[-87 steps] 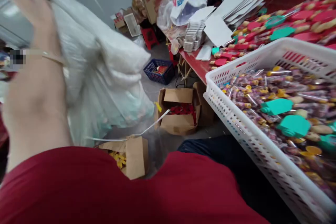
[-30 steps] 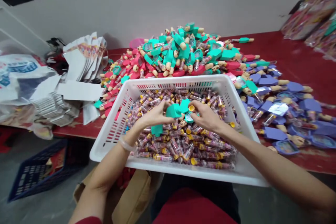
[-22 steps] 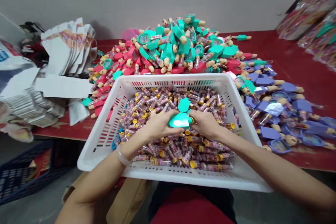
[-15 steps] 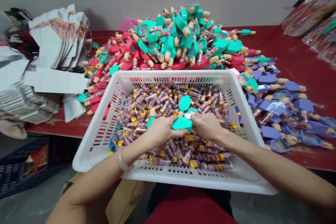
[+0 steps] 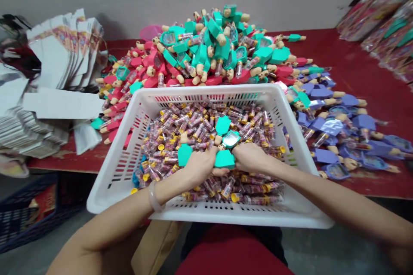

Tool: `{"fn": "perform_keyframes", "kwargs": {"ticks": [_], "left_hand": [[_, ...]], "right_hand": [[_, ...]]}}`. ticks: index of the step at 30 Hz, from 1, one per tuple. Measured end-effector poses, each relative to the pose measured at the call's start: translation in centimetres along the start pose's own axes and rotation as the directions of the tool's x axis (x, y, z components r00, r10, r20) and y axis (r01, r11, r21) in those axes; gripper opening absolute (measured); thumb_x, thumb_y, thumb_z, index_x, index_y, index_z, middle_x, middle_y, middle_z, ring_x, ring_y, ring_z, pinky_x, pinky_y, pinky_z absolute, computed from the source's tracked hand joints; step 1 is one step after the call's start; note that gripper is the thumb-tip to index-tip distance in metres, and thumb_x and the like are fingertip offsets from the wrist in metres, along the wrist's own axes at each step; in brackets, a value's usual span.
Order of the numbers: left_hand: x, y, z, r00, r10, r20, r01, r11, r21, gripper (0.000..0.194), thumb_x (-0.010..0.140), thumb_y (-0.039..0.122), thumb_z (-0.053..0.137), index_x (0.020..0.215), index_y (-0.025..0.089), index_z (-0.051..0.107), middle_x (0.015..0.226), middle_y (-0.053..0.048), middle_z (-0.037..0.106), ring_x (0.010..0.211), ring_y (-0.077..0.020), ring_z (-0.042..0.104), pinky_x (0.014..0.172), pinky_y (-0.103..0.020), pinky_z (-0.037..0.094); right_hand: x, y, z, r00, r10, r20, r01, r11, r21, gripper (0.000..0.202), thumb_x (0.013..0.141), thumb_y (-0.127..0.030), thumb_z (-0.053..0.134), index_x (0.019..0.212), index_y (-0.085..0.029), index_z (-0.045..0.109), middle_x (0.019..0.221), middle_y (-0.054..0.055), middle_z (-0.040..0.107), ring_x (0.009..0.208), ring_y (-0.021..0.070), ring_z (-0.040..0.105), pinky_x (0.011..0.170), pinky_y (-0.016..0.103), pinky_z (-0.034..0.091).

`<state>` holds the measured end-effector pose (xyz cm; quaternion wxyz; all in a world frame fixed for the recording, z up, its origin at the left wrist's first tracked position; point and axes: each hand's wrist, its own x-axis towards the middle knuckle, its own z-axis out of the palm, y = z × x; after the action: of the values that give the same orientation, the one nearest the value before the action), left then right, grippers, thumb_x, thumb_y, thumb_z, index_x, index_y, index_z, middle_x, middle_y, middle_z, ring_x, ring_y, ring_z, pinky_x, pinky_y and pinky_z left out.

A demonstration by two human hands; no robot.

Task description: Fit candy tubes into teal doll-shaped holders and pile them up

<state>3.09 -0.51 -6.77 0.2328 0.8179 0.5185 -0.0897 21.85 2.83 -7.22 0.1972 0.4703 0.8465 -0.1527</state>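
My left hand (image 5: 200, 165) is closed around a teal plastic toy (image 5: 225, 159) with a beige end, above the middle of a white basket (image 5: 108, 172). My right hand (image 5: 251, 157) is curled shut against the right side of that toy; whatever its fingers grip is hidden. Just beyond the hands lie a teal toy piece (image 5: 223, 125) and a teal piece with a clear window (image 5: 231, 139). Another teal toy (image 5: 185, 154) shows left of my left hand. Under them, the basket is full of small clear tubes (image 5: 193, 126) with yellow caps.
Behind the basket, teal toys (image 5: 222, 49) and red toys (image 5: 155, 58) are heaped on a red table (image 5: 325, 51). Purple toys (image 5: 350, 101) spread to the right. Stacked white cards (image 5: 51, 62) stand at left, and bagged goods (image 5: 377, 13) at far right. A blue crate (image 5: 29, 210) sits below.
Both hands have come slightly nearer my body with the teal toy. My right hand has drawn back from the windowed piece, which now shows more fully. The view has shifted a little.
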Motion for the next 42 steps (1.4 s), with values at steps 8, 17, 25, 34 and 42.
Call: {"fn": "perform_keyframes", "kwargs": {"ticks": [8,17,25,34,42], "left_hand": [[1.0,-1.7,-0.8,0.975,0.089,-0.202,-0.121,0.981,-0.149,0.067,0.078,0.043,0.07,0.133,0.02,0.04,0.12,-0.011,0.062,0.104,-0.0273,0.063,0.082,-0.034,0.047],[0.9,-3.1,-1.5,0.995,0.096,0.005,-0.078,0.836,-0.544,0.04,0.088,0.051,0.054,0.104,0.015,0.062,0.085,-0.004,0.068,0.074,-0.0182,0.062,0.063,-0.025,0.043],[0.5,-1.8,-0.9,0.968,0.077,-0.24,-0.065,0.996,0.058,0.039,0.092,0.037,0.054,0.124,0.016,0.054,0.105,-0.012,0.07,0.094,-0.0252,0.067,0.078,-0.033,0.047],[0.1,-2.0,-1.5,0.974,-0.003,0.228,0.181,0.614,-0.769,0.056,0.08,0.073,0.048,0.071,0.018,0.048,0.055,0.003,0.047,0.043,-0.0078,0.036,0.043,-0.023,0.025],[0.9,-3.0,-1.1,0.656,0.327,0.68,0.671,0.158,-0.724,0.055,0.072,0.076,0.057,0.07,0.022,0.045,0.049,0.007,0.022,0.041,-0.0049,0.005,0.04,-0.02,0.002]], "right_hand": [[1.0,1.2,-0.2,0.994,0.053,-0.096,-0.047,0.997,0.065,0.025,0.081,-0.033,0.054,0.092,-0.017,0.069,0.092,0.014,0.073,0.083,0.0263,0.068,0.062,0.028,0.041],[1.4,1.6,-0.5,0.929,-0.005,-0.371,-0.018,0.998,-0.06,0.025,0.082,-0.021,0.05,0.1,-0.014,0.065,0.1,0.014,0.07,0.095,0.0254,0.064,0.076,0.031,0.041],[1.4,2.1,-1.1,0.981,0.026,-0.191,-0.039,0.997,-0.064,0.024,0.077,-0.028,0.051,0.087,-0.017,0.07,0.084,0.013,0.073,0.076,0.0258,0.068,0.062,0.029,0.039],[0.5,1.2,0.0,0.946,-0.057,-0.318,0.014,0.991,-0.135,0.022,0.078,-0.023,0.052,0.086,-0.014,0.07,0.079,0.013,0.072,0.071,0.0237,0.065,0.056,0.03,0.029],[-0.5,0.7,0.8,0.873,-0.177,-0.454,0.088,0.974,-0.21,0.018,0.079,-0.017,0.05,0.079,-0.012,0.068,0.07,0.012,0.068,0.065,0.0223,0.059,0.06,0.033,0.027]]}}
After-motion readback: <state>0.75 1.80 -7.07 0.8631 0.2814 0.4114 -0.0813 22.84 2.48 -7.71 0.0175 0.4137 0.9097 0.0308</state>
